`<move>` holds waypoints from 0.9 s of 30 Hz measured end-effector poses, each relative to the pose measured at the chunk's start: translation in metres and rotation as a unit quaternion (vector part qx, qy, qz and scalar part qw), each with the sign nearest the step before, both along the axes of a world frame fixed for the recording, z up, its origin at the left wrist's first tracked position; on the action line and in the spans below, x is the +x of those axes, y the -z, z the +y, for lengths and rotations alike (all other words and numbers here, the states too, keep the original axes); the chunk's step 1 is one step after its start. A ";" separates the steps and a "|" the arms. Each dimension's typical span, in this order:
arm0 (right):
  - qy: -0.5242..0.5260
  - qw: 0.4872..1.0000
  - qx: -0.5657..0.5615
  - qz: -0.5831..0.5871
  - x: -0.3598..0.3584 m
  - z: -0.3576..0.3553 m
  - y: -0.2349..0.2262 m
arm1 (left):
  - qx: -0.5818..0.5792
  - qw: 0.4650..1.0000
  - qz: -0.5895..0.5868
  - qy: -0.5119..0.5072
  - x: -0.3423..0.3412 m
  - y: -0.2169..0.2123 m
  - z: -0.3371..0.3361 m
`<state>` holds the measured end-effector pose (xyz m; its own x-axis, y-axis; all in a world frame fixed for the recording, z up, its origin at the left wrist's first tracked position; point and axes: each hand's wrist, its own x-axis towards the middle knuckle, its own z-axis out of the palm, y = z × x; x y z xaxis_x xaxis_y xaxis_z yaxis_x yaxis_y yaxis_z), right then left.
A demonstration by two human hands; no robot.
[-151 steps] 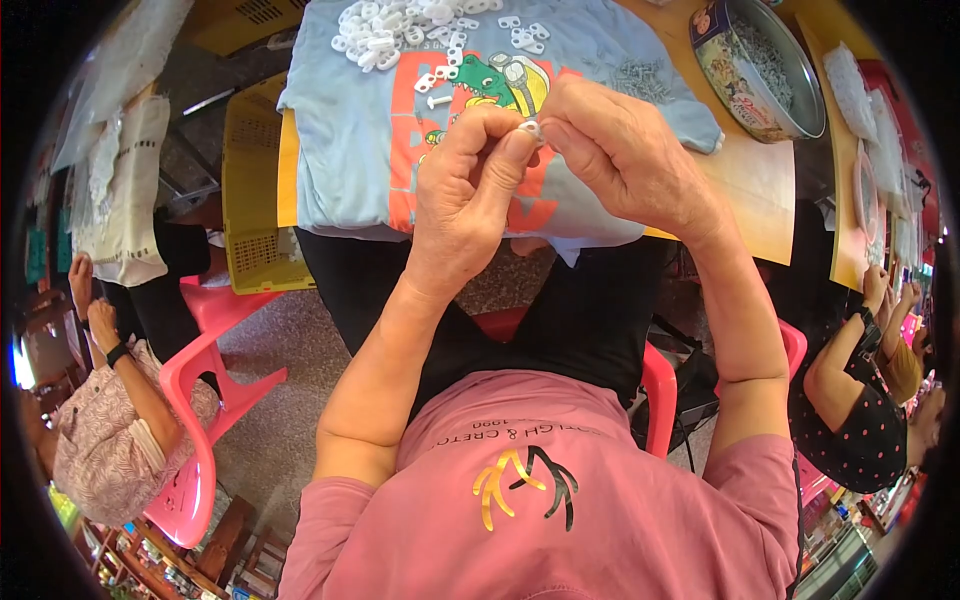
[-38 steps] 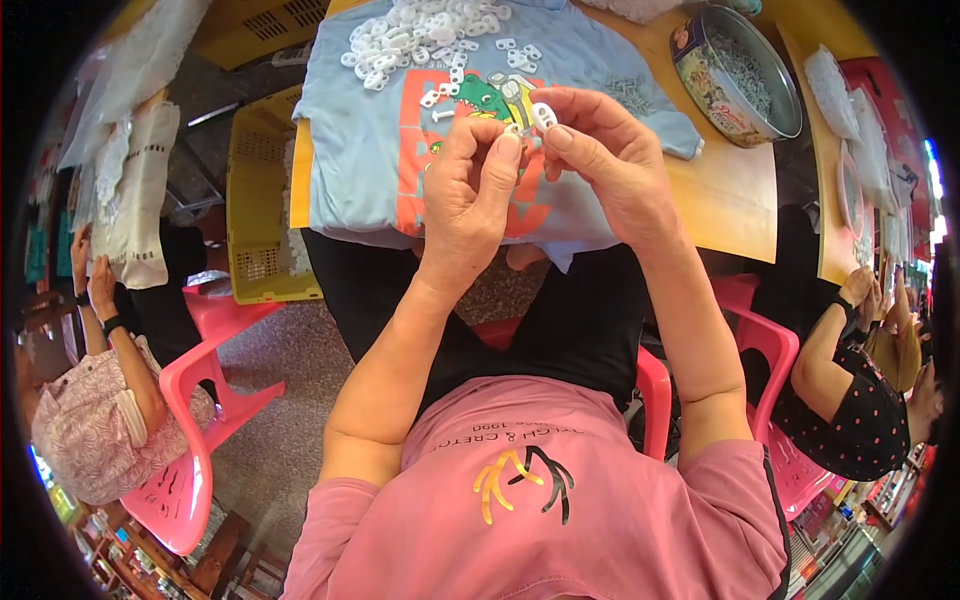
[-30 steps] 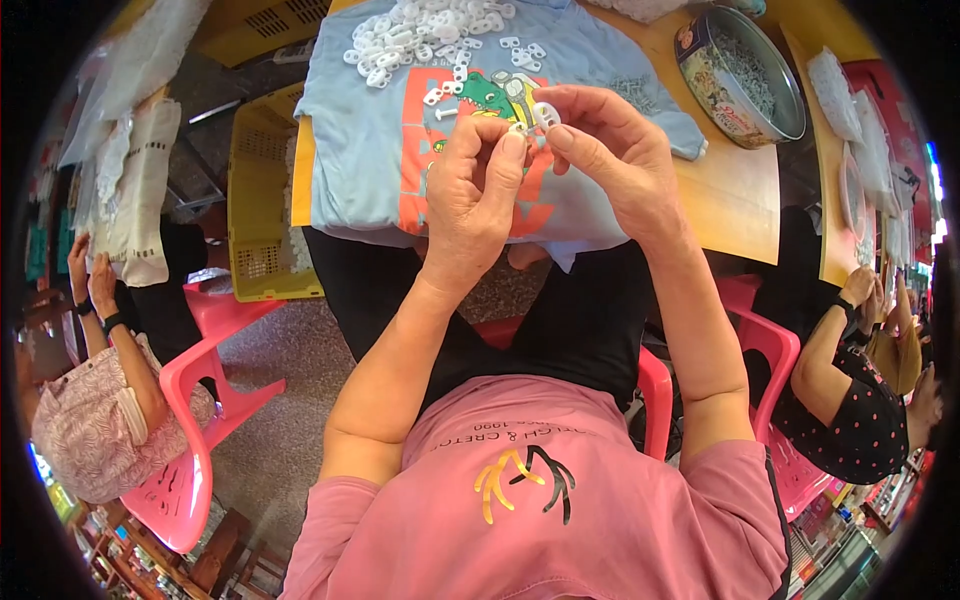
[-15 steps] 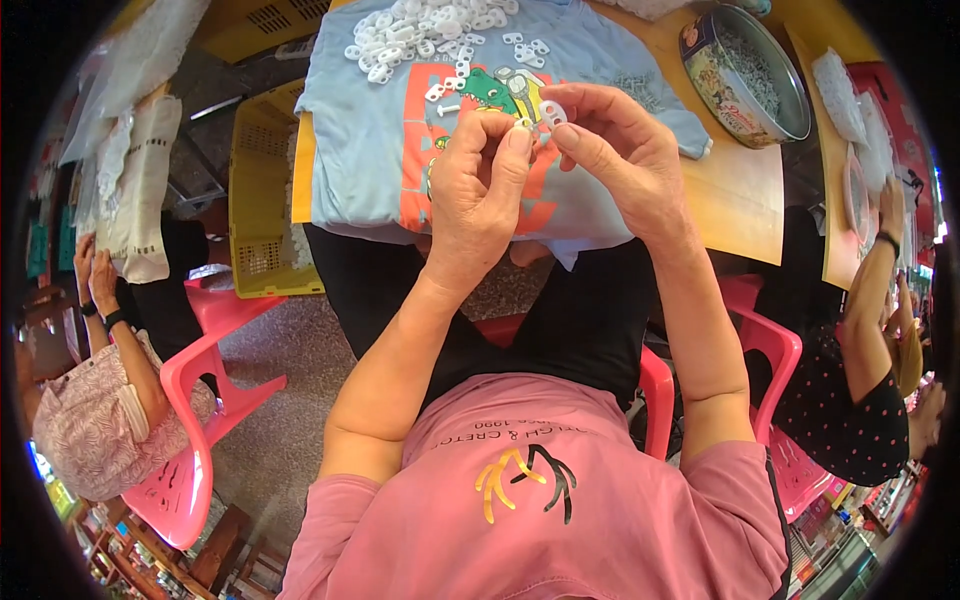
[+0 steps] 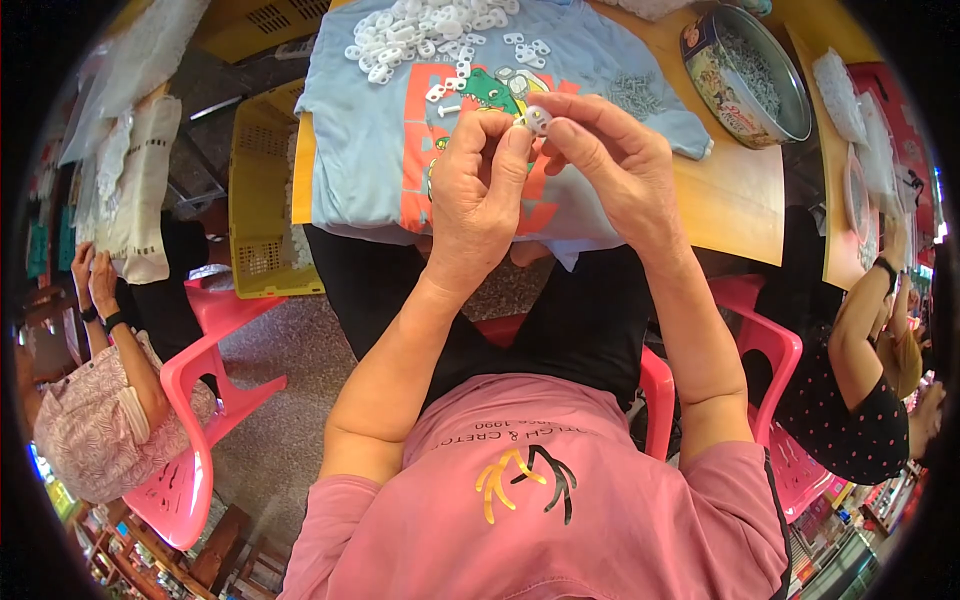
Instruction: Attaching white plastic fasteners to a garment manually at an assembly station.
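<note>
Head view. Both hands are raised together over the near edge of the desk (image 5: 740, 215), just above picture centre. The left hand (image 5: 478, 200) has thumb and fingers curled in, the right hand (image 5: 612, 165) comes in from about 4 o'clock, and their fingertips meet on one small white plastic piece (image 5: 537, 120), pinched between them. The piece sits at about 1 o'clock from the left hand's knuckles and 10 o'clock from the right hand's; it is too small to tell its long axis. Both hands touch it, so neither is clearly nearer.

Beyond the hands, toward 12 o'clock, a pale blue cloth with a green and orange print (image 5: 380, 150) covers the desk, and a heap of white plastic pieces (image 5: 420, 25) lies on its far part, well apart from the hands, with a few loose ones scattered nearer. A small cluster of grey metal bits (image 5: 630, 92) lies on the cloth at 1 o'clock. A round tin (image 5: 745, 75) holding more small bits stands on the bare wood at 2 o'clock.

At 9 o'clock a yellow crate (image 5: 262, 200) stands beside the desk. Pink plastic chairs (image 5: 195, 400) sit on a speckled floor. One person sits at 8 o'clock and another at 4 o'clock.
</note>
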<state>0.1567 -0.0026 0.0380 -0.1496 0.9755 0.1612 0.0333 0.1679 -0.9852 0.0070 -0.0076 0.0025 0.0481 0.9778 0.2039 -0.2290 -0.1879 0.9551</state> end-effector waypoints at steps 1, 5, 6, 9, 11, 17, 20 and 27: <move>0.011 1.000 -0.004 0.000 0.000 -0.001 0.000 | 0.002 1.000 0.005 -0.003 0.000 0.000 0.000; 0.054 0.998 0.010 0.005 -0.007 -0.003 0.002 | 0.003 1.000 0.004 -0.005 0.002 0.001 0.000; 0.058 0.998 0.009 0.006 -0.007 -0.003 0.002 | 0.004 1.000 0.008 0.001 0.001 0.002 0.001; 0.050 0.999 -0.008 0.012 -0.006 -0.002 0.000 | 0.014 1.000 0.015 0.011 -0.001 0.002 0.001; 0.042 0.999 -0.023 0.015 -0.003 -0.002 -0.004 | 0.022 0.999 0.016 0.019 -0.002 0.002 0.001; 0.027 0.998 -0.046 0.025 -0.003 -0.003 -0.007 | 0.022 0.999 0.000 0.023 -0.003 0.003 -0.001; 0.012 0.996 -0.066 0.055 -0.005 -0.005 -0.012 | 0.025 0.999 -0.002 0.042 -0.006 0.003 -0.001; -0.034 0.988 -0.103 0.106 -0.012 -0.011 -0.020 | 0.107 0.992 -0.059 0.033 0.000 -0.002 0.005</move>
